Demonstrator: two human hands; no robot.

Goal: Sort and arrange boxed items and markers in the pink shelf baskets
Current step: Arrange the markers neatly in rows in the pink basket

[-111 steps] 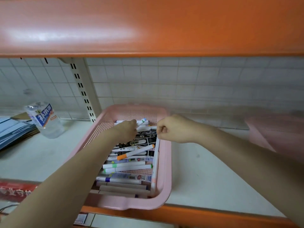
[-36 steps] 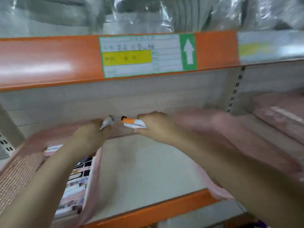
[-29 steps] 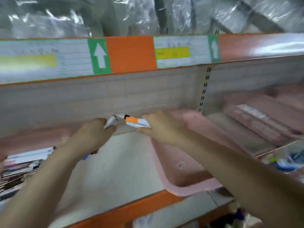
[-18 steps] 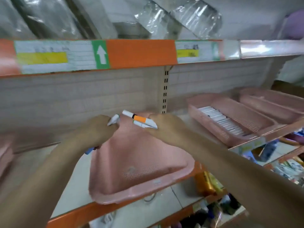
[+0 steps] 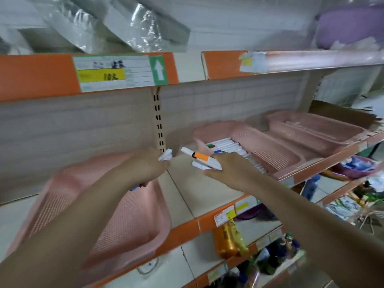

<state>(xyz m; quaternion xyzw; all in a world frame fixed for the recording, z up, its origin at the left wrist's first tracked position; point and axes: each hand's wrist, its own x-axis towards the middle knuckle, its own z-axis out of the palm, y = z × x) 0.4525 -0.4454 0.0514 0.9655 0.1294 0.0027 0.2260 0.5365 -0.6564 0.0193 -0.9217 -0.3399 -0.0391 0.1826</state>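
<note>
While both hands reach over the shelf (image 5: 187,196), the left hand (image 5: 145,165) curls its fingers round a few white markers (image 5: 166,155), a green tip poking out above the knuckles and a blue end showing below the palm. The right hand (image 5: 226,169) grips two more: an orange-banded marker (image 5: 198,156) and a plain white one just under it, both pointing up and left from the fingertips.

Between the two hands lies a bare strip of cream shelf, open down to the orange front edge (image 5: 182,229). Below the left fingers sits an empty basket (image 5: 133,221), pink and perforated, its near corner overhanging the shelf edge. Just right of the right fingers a second basket (image 5: 274,154) holds a row of white markers (image 5: 230,145) with dark caps, packed side by side along its left wall. Beyond it, further right, stands a third basket (image 5: 315,129); what lies in it is too blurred to tell. A slotted upright (image 5: 158,119) rises just behind the left fingertips.

Above, the orange shelf edge carries a label (image 5: 118,72) with a yellow price band and a white arrow on green; the writing is too blurred to read. Small tags (image 5: 225,215) on the front edge below the right wrist are likewise unreadable. Plastic-wrapped goods (image 5: 128,23) lie on the top shelf.
</note>
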